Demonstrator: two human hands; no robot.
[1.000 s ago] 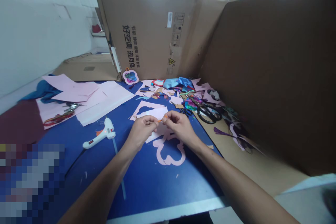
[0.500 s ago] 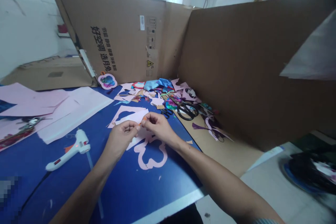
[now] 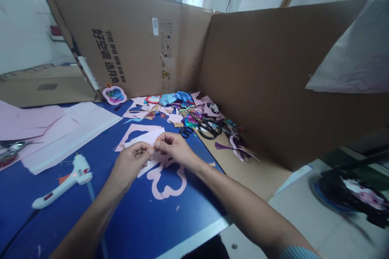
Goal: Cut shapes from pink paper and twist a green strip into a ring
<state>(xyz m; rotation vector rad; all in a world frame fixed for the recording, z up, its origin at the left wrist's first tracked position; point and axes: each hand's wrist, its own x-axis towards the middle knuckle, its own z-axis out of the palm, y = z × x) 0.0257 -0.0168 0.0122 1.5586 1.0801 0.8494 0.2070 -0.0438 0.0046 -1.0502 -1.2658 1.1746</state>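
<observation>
My left hand [image 3: 131, 163] and my right hand [image 3: 174, 149] meet over the blue table, fingertips pinched close together. Between them shows a bit of a small orange strip [image 3: 157, 140], mostly covered by the fingers; its exact kind I cannot make out. A pale paper sheet [image 3: 144, 137] lies under the hands, over a pink sheet with a shape cut out [image 3: 124, 136]. Nearer to me is a pink flower-shaped paper outline [image 3: 157, 195]. To the left of my left forearm, a white glue gun [image 3: 81, 172] rests on its side with a clear glue stick behind it.
Black-handled scissors [image 3: 209, 130] and a smaller pair [image 3: 185, 132] lie among paper scraps and shiny fabric. A finished-looking flower ornament [image 3: 114, 95] leans on the tall cardboard wall [image 3: 136, 48]. Pink sheets [image 3: 27, 119] and metal pliers-like tool [image 3: 13, 150] lie left.
The view has turned slightly right, so everything sits further left. Both hands keep their pinch on the orange strip, with barely any shift of the fingers.
</observation>
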